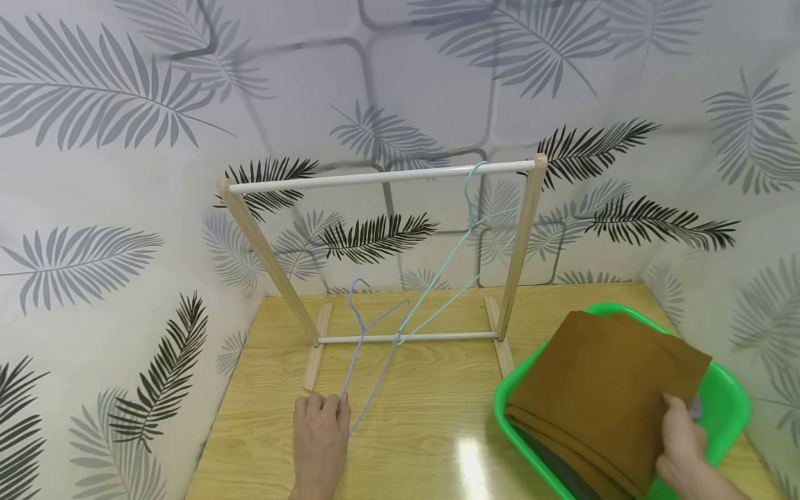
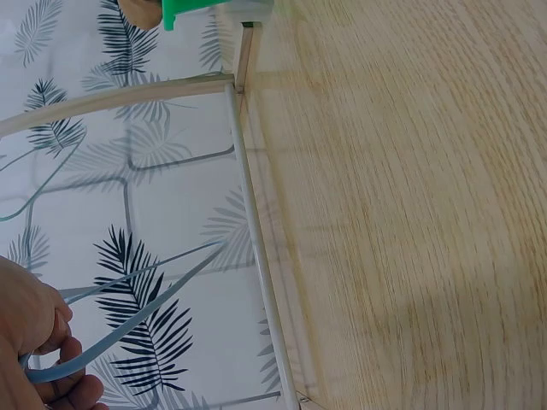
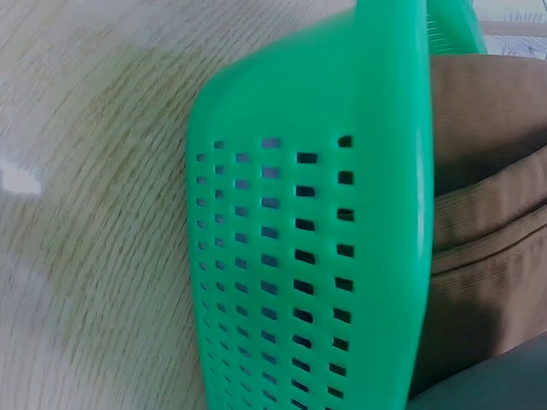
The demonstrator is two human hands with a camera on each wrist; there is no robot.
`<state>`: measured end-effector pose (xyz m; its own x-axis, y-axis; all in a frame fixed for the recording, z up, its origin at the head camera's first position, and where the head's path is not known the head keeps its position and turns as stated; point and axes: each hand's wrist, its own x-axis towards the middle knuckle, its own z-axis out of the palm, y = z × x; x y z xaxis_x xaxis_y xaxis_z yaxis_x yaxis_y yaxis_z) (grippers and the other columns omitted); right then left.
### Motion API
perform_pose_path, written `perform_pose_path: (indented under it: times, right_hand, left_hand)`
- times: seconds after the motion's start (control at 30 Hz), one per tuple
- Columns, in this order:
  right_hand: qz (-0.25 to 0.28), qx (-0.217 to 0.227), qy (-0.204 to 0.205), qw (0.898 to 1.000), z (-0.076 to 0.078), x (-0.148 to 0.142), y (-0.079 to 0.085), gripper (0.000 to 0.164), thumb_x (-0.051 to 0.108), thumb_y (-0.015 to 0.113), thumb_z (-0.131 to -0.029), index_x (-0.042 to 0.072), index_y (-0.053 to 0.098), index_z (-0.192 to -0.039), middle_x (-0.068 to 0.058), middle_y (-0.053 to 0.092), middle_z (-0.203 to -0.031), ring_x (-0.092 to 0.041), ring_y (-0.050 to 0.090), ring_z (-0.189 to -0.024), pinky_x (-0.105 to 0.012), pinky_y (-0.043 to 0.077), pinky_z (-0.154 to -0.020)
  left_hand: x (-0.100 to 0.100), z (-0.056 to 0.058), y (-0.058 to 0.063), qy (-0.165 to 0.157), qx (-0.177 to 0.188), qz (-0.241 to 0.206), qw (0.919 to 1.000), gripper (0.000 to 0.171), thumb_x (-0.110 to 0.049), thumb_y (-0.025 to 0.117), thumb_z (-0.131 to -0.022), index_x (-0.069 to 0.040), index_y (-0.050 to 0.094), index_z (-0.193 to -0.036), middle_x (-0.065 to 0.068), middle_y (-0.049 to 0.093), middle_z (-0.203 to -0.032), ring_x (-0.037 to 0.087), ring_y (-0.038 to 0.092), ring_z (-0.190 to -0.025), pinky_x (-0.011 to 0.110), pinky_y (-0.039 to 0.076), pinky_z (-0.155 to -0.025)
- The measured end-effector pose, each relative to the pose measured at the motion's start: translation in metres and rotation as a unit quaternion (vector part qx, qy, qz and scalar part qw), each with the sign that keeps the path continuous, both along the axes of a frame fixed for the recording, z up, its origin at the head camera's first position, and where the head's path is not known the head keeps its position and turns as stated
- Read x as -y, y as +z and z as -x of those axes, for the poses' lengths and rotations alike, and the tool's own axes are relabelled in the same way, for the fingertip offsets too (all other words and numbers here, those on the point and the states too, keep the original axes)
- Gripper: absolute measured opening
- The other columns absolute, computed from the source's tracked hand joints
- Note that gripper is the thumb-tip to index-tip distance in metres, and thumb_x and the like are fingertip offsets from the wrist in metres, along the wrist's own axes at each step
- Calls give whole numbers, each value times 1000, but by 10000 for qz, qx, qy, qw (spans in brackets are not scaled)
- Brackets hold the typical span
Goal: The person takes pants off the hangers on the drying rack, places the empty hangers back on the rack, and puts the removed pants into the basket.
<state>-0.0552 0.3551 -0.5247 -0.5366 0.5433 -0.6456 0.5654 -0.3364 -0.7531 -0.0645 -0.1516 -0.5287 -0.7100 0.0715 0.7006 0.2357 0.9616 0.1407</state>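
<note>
My left hand point(image 1: 321, 441) grips a lavender-blue clothes hanger point(image 1: 353, 364) by its lower part, with the hook pointing up. In the left wrist view, the fingers curl around the hanger's thin tube point(image 2: 141, 313). Over at the right, my right hand point(image 1: 681, 437) holds the near right edge of a folded brown cloth point(image 1: 606, 389), thumb on top and the other fingers hidden underneath. This cloth lies over the green basket point(image 1: 728, 396), with dark cloth beneath it. The right wrist view shows the perforated basket side point(image 3: 393, 213) and brown folds point(image 3: 483, 94), but not the hand.
A small garment rack with a white top bar point(image 1: 375, 178) and wooden posts point(image 1: 523, 239) stands on the wood-grain table point(image 1: 425, 410). From its bar hangs a mint-green hanger point(image 1: 473, 222), tilted, its lower end overlapping the lavender one. Leaf-patterned wall covering point(image 1: 431, 90) rises behind.
</note>
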Motion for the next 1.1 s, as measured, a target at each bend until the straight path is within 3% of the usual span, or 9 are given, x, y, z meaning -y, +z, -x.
perform_pose_path:
  times: [0.07, 0.13, 0.2, 0.37, 0.5, 0.6, 0.77, 0.87, 1.1]
  right_hand:
    - [46, -50, 3, 10000, -2, -1, -1, 93, 55, 42, -104, 3, -1, -168, -6, 33, -167, -28, 33, -155, -42, 15, -136]
    - [71, -67, -13, 10000, -3, -1, -1, 89, 54, 42, -104, 5, 2, -168, 10, 45, -145, -16, 48, -133, -41, 17, -136]
    - [39, -91, -62, 9999, -3, -1, -1, 90, 54, 44, -104, 5, 4, -168, 17, 43, -135, -8, 49, -121, -40, 18, -135]
    - [-187, -129, -128, 9997, -1, 5, 3, 92, 54, 48, -102, 4, 6, -168, -5, 30, -167, -26, 35, -152, -42, 18, -135]
    - [-427, -207, -240, 9986, 2, 6, 9, 70, 53, 54, -101, 21, 29, -158, 16, 43, -134, -12, 44, -129, -40, 23, -134]
    - [-534, -415, -282, 9973, 5, 6, 14, 55, 49, 55, -101, 27, 38, -149, 22, 43, -128, -6, 41, -131, -37, 20, -134]
    - [-635, -821, -328, 9941, 13, 8, 26, 72, 40, 54, -103, 14, 28, -165, 26, 43, -136, -6, 33, -150, -29, 20, -132]
    - [-741, -968, -220, 9923, 17, 9, 33, 71, 40, 54, -104, 17, 27, -166, 29, 41, -122, -7, 33, -151, -26, 23, -131]
    - [-1104, -1228, 23, 9863, 29, 16, 50, 38, 39, 64, -102, 38, 52, -139, 28, 46, -116, 9, 42, -113, -8, 35, -98]
  left_hand:
    - [0, 0, 0, 2, 0, 5, 10000, 32, -2, 87, -77, -5, 59, -63, 4, 54, -64, 20, 50, -69, 32, 45, -65]
    - [0, 0, 0, 17, 20, 3, 10000, 32, -2, 87, -77, -5, 59, -63, 4, 54, -64, 20, 50, -70, 32, 45, -66]
    - [0, 0, 1, 17, 50, -29, 10000, 30, -2, 86, -78, -5, 60, -63, 4, 54, -65, 20, 50, -70, 32, 44, -66]
    - [-1, 1, 1, 1, 87, -30, 10000, 28, -2, 86, -79, -4, 62, -65, 5, 56, -65, 20, 50, -70, 32, 44, -66]
    - [-1, 0, 1, -9, 98, -17, 9999, 28, -2, 86, -78, -4, 62, -65, 5, 57, -65, 20, 51, -70, 32, 45, -66]
    - [0, 0, 2, -18, 105, -41, 9999, 28, -2, 86, -78, -4, 62, -65, 5, 57, -65, 20, 51, -69, 32, 45, -66]
    - [0, 0, 2, -35, 61, -20, 10000, 29, -2, 87, -78, -4, 61, -64, 5, 57, -65, 20, 51, -69, 32, 44, -65]
    - [0, 0, 1, -46, 46, -19, 10000, 30, -2, 87, -77, -4, 61, -64, 5, 57, -64, 20, 50, -69, 32, 44, -65]
    - [0, -1, 1, -58, 104, -143, 9998, 30, -1, 86, -79, -5, 61, -64, 4, 55, -64, 21, 52, -70, 33, 46, -66]
